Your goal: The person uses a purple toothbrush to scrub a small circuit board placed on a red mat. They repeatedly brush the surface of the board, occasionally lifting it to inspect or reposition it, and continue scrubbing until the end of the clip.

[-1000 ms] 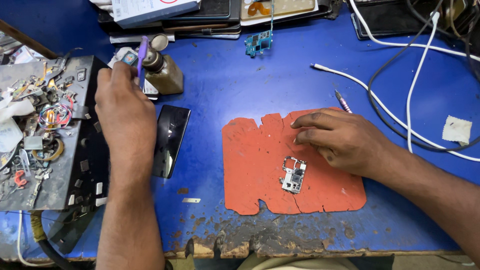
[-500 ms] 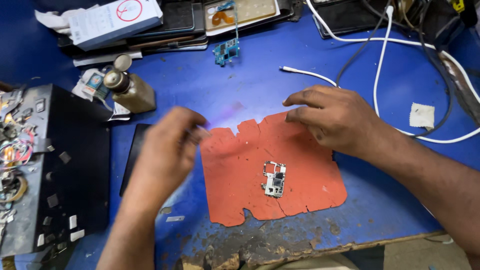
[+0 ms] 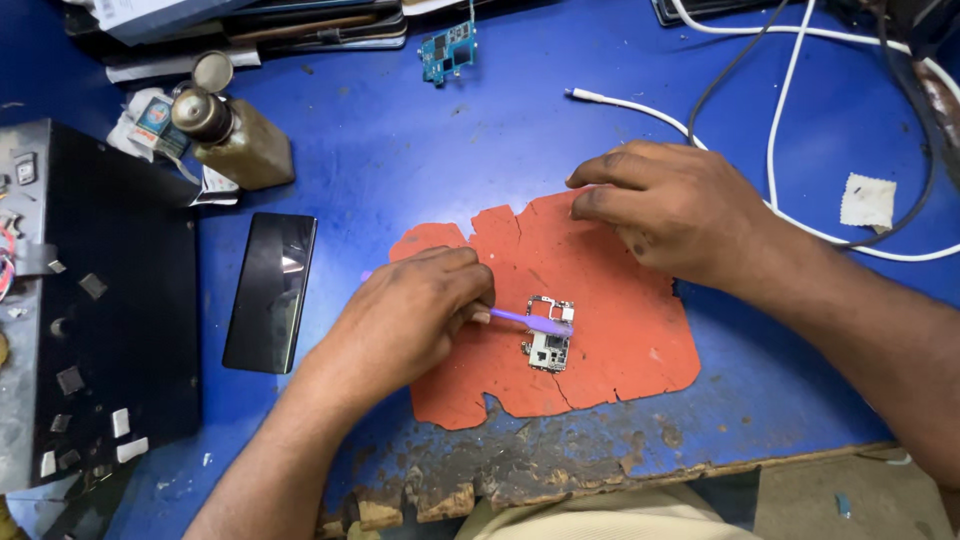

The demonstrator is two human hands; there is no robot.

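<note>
Left hand (image 3: 415, 320) now brushing circuit board (image 3: 549, 340) with gripped purple brush (image 3: 530, 320), right hand (image 3: 675, 210) flat, empty, on orange mat (image 3: 620, 340), blue bench (image 3: 400, 150).

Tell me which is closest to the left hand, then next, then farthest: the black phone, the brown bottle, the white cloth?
From the left hand:
1. Black phone, just to its left.
2. Brown bottle, up at the far left.
3. White cloth, far off on the right.

A dark phone (image 3: 270, 290) lies beside a black box (image 3: 95, 300); a brown bottle (image 3: 235, 140) and white cables (image 3: 780, 110) sit farther back.
</note>
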